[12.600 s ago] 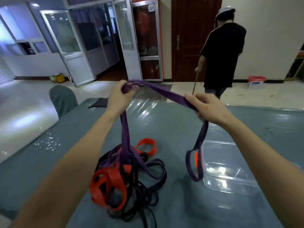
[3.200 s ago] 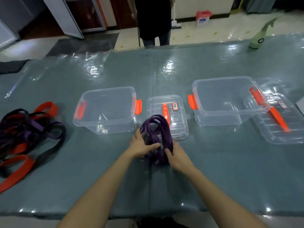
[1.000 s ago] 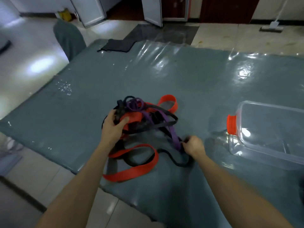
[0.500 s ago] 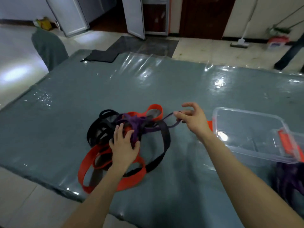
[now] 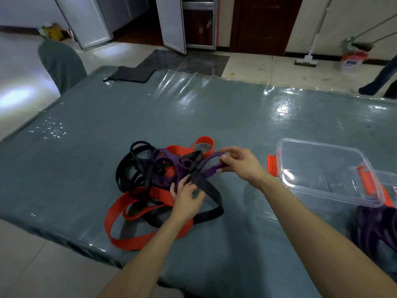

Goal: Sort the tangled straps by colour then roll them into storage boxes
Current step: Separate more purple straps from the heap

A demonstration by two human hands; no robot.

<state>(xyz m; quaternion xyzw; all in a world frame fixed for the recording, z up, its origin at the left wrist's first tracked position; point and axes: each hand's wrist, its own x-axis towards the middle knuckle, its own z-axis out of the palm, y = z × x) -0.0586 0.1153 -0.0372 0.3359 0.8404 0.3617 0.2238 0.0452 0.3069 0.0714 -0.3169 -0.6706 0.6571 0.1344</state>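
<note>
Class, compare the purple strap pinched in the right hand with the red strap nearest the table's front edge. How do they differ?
The purple strap is pinched by the right hand; the red strap lies flat on the table, gripped by no hand. The purple strap winds through the tangle's middle; the red strap spreads in a wide open loop at its near side. Both are flat bands caught in one tangle.

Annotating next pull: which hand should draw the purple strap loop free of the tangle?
Right. The right hand pinches the purple strap loop, nearest the clear plastic box; the left hand rests on the strap tangle, likely better pinning it.
</note>
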